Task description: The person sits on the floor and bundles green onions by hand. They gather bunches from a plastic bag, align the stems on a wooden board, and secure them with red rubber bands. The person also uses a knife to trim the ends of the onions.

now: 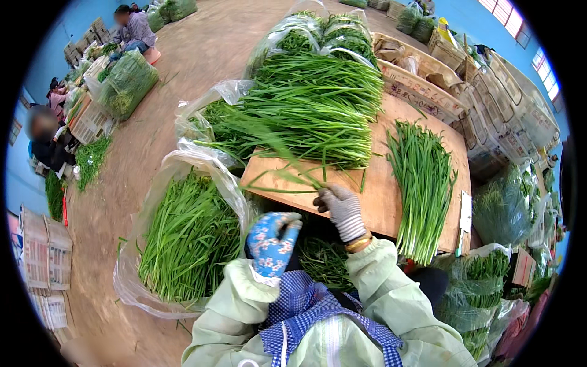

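Note:
My right hand (343,212), in a grey striped glove with dark fingertips, pinches a few long chive leaves (293,176), blurred as they trail up and left over the wooden board (279,170). Beside it, my left hand (270,241), in a blue flowered glove, is loosely curled with nothing visible in it. A thick pile of chives (316,110) covers the board's far left part, pale stem ends facing right. On the board's right side lies a separate bundle of chives (422,188), stems towards me. Left of my hands, an open clear plastic bag (137,257) holds more chives (188,238).
Loose leaves (323,261) lie below the board's near edge. A white-handled tool, perhaps a knife (464,215), rests at the right edge. Beyond are a crate bearing writing (419,91) and stacked crates (500,105). Filled bags (479,293) stand right; people (135,27) sit far left.

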Action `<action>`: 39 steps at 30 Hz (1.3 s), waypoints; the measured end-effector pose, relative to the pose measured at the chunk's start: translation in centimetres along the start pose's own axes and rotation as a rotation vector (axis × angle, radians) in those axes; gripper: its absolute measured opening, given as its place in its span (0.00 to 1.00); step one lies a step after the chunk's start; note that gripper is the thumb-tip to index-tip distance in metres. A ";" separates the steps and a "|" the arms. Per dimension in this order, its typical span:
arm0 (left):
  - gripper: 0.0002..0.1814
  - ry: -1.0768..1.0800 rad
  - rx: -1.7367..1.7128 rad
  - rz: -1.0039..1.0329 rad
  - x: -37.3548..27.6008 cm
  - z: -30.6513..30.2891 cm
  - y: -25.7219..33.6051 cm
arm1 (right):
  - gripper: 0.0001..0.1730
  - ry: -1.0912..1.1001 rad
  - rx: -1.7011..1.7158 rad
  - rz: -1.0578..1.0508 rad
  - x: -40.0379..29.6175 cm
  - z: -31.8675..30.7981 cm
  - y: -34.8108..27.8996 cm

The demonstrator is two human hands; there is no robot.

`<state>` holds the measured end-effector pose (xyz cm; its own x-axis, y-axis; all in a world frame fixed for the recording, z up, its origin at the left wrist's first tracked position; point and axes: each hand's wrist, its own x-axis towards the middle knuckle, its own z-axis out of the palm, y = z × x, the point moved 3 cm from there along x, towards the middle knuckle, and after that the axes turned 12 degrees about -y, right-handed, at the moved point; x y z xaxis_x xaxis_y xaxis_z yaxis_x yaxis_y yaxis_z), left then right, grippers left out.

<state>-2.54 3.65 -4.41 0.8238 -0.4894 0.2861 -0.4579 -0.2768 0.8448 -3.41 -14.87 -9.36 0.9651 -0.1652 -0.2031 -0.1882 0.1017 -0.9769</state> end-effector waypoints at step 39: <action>0.43 -0.509 -0.214 0.149 3.6 30.6 5.6 | 0.25 0.838 -0.817 0.147 -21.9 -25.0 4.4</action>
<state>-12.36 -24.95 -12.47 0.4664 -0.8616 0.2005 -0.4356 -0.0265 0.8997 -29.95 -35.37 -10.85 0.5608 -0.8280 -0.0008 -0.6422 -0.4344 -0.6316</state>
